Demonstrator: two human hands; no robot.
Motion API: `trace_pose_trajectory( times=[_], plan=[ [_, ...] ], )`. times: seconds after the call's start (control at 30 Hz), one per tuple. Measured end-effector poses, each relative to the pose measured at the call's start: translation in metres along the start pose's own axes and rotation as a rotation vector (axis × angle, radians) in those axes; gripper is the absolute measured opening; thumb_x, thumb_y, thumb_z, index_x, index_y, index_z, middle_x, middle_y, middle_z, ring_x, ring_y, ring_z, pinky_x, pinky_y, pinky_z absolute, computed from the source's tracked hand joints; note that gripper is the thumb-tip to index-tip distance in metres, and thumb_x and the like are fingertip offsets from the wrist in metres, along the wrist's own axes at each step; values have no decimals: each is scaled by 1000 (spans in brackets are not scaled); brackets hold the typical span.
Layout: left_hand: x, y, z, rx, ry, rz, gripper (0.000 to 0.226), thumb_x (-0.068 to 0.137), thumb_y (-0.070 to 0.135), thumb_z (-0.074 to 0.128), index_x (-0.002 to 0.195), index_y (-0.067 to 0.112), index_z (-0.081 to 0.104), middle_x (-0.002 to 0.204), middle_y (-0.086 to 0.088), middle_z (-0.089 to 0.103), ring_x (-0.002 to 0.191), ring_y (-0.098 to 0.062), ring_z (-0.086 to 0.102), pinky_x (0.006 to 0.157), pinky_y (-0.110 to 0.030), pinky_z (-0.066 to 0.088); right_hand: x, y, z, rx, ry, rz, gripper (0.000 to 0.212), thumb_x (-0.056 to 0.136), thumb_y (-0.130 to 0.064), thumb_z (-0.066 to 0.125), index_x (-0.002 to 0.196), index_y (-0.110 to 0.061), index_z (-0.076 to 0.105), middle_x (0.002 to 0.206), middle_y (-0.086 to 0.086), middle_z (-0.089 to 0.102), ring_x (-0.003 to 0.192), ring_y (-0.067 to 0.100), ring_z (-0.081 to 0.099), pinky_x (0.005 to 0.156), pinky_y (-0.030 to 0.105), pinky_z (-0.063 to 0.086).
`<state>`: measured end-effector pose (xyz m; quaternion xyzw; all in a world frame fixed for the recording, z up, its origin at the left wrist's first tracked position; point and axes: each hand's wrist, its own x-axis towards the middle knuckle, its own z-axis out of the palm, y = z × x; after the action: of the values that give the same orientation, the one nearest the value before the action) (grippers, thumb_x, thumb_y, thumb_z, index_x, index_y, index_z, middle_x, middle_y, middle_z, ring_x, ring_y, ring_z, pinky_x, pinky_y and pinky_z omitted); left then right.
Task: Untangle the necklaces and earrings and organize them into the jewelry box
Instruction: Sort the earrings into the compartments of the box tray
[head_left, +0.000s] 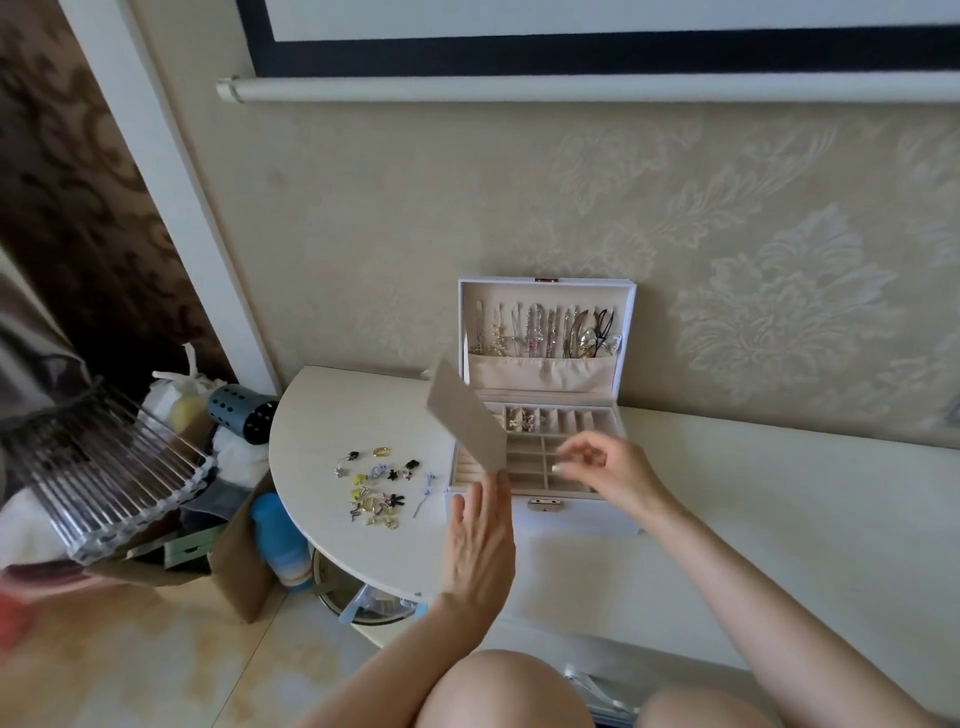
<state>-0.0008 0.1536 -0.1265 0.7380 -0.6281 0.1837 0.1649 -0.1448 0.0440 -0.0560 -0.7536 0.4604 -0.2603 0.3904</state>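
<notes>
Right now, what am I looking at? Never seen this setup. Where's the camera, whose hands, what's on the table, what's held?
No robot here: a person works with bare hands. The single picture comes from a wide-angle camera worn on their head, looking down, so both arms enter from the bottom. The left hand pinches a beige panel by its lower corner and holds it tilted in the air. The right hand hovers over the box with its fingers loosely curled. It is too blurred to tell if it holds anything. The box is white and stands open on the table. Necklaces hang inside its upright lid. Loose earrings lie on the table to the left of the box.
</notes>
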Motion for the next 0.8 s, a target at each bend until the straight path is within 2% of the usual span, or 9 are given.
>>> trace_pose_trajectory(
  times=[0.1, 0.2, 0.27, 0.37, 0.43, 0.53, 0.63, 0.73, 0.8],
  plan=[
    [1, -1, 5, -21, 6, -27, 69, 53, 14, 75, 118, 1, 56, 99, -9, 46, 81, -24, 39, 71, -32, 30, -9, 9, 7, -338, -86, -27, 23, 67, -41, 79, 82, -31, 64, 76, -13, 55, 69, 1, 49, 59, 18, 33],
    [4, 0, 9, -41, 40, -17, 62, 60, 27, 80, 113, 3, 56, 99, -7, 44, 81, -22, 40, 72, -30, 36, -11, 13, 10, -536, -38, -134, 25, 70, -40, 77, 83, -26, 62, 79, -16, 48, 76, 5, 50, 60, 20, 31],
    [6, 0, 8, -43, 51, -19, 62, 60, 33, 81, 109, 4, 56, 99, -7, 45, 82, -20, 40, 69, -29, 46, -11, 16, 10, -555, -9, -159, 25, 70, -40, 77, 78, -22, 60, 77, -16, 47, 74, 7, 50, 58, 20, 31],
    [9, -1, 6, -76, 36, -40, 66, 53, 35, 83, 107, 6, 59, 99, -4, 45, 83, -18, 40, 68, -27, 50, -11, 17, 11, -544, 17, -158, 26, 70, -39, 77, 70, -24, 56, 74, -14, 48, 70, 7, 49, 54, 14, 27],
    [8, -4, 6, -150, 21, -36, 68, 55, 29, 82, 114, 8, 56, 105, -3, 45, 89, -17, 41, 70, -25, 52, -10, 19, 12, -533, 59, -157, 27, 68, -39, 78, 67, -25, 54, 75, -12, 50, 69, 7, 49, 53, 14, 27],
    [2, -14, 8, -339, 73, -62, 58, 64, 7, 75, 116, 9, 48, 113, -5, 47, 93, -22, 51, 68, -27, 53, -10, 20, 15, -524, 125, -136, 29, 68, -37, 78, 65, -28, 50, 79, -11, 54, 73, 9, 52, 55, 22, 32],
    [-1, -28, 8, -323, 112, -311, 42, 66, 5, 76, 102, 8, 54, 99, -9, 57, 85, -27, 56, 68, -34, 49, -11, 20, 16, -531, 187, -101, 27, 67, -35, 76, 63, -27, 51, 79, -10, 55, 76, 11, 57, 60, 26, 38],
    [12, -46, 7, -203, -144, -608, 42, 88, 28, 60, 122, 9, 45, 119, -7, 51, 107, -25, 49, 89, -31, 38, -11, 22, 16, -520, 186, -77, 27, 68, -35, 77, 64, -26, 52, 78, -10, 54, 73, 8, 54, 59, 25, 36],
    [22, -56, 12, -144, -271, -673, 47, 93, 37, 50, 128, 9, 35, 127, -6, 46, 114, -24, 48, 90, -29, 36, -9, 22, 16, -489, 179, -73, 25, 72, -37, 74, 63, -27, 53, 77, -10, 54, 70, 6, 52, 57, 20, 34]
  ],
)
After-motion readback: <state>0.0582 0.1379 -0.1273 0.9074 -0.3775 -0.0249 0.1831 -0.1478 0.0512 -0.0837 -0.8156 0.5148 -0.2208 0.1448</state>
